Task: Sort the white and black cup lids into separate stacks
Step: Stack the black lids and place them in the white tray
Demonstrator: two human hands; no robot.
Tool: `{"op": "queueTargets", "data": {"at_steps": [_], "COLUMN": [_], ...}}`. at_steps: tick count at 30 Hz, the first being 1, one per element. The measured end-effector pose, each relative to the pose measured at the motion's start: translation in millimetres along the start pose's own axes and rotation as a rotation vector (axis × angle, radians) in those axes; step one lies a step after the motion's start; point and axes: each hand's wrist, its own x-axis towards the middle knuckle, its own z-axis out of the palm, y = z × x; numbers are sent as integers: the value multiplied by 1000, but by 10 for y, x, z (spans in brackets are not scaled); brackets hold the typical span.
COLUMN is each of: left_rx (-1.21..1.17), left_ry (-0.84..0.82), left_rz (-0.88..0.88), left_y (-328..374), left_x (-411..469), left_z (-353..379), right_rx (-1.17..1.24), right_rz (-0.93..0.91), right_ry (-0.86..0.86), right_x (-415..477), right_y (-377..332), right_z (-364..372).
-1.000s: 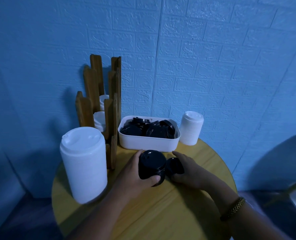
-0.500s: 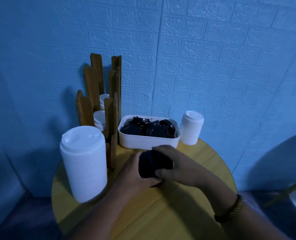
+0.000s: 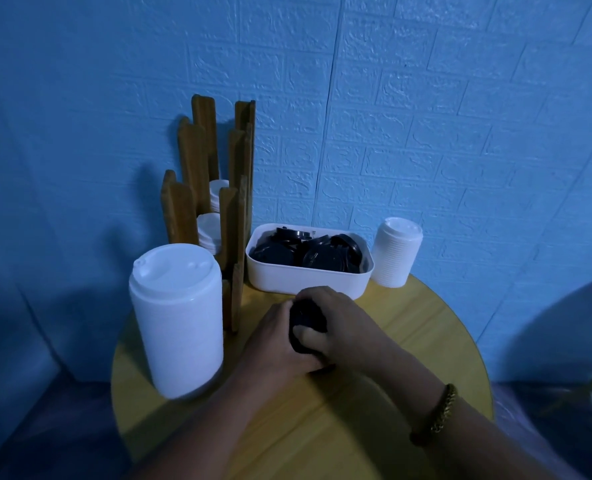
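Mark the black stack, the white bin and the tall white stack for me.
black stack [image 3: 306, 318], head view: its visible dark side.
white bin [image 3: 280, 280], head view: front wall.
tall white stack [image 3: 180, 334], head view: front side.

Showing a round yellow bench [image 3: 426, 327]. Carrying at left front a tall white lid stack [image 3: 178, 317], upright; behind it a wooden rack [image 3: 234, 216] holding more white lids [image 3: 208, 230]; at centre rear a white tub [image 3: 308, 284] filled with loose black lids [image 3: 308, 252]; at right rear a shorter white lid stack [image 3: 395, 252]; near centre a black lid stack [image 3: 303, 317], just in front of the tub.
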Motion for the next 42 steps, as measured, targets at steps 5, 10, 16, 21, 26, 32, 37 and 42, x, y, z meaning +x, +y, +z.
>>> {"op": "queueTargets", "data": {"at_steps": [5, 10, 16, 21, 26, 32, 37, 42], "left_rx": [1, -37, -72, -90, -95, -118, -139, -145], "left_ry": [33, 15, 22, 13, 26, 13, 35, 50], "left_rz": [0, -46, -65, -75, -51, -30, -17, -7], "left_y": [14, -17, -23, -46, -35, -50, -43, -30], "left_x": [1, -4, -4, -2, -10, -29, -21, -35], "left_z": [23, 30, 21, 25, 19, 17, 25, 34], "right_rx": [-6, -16, -211, -158, -14, 344, 396, -40], "right_rz": [-4, 94, 532, 576, 492, 281, 464, 601], "right_ry": [-69, 259, 22, 179, 249, 447, 249, -46], "right_x": [26, 371, 803, 975, 952, 576, -198, -462], "right_y": [8, 265, 401, 469, 452, 349, 574, 783], "right_z": [-51, -293, -421, -341, -374, -630, -783, -474]}}
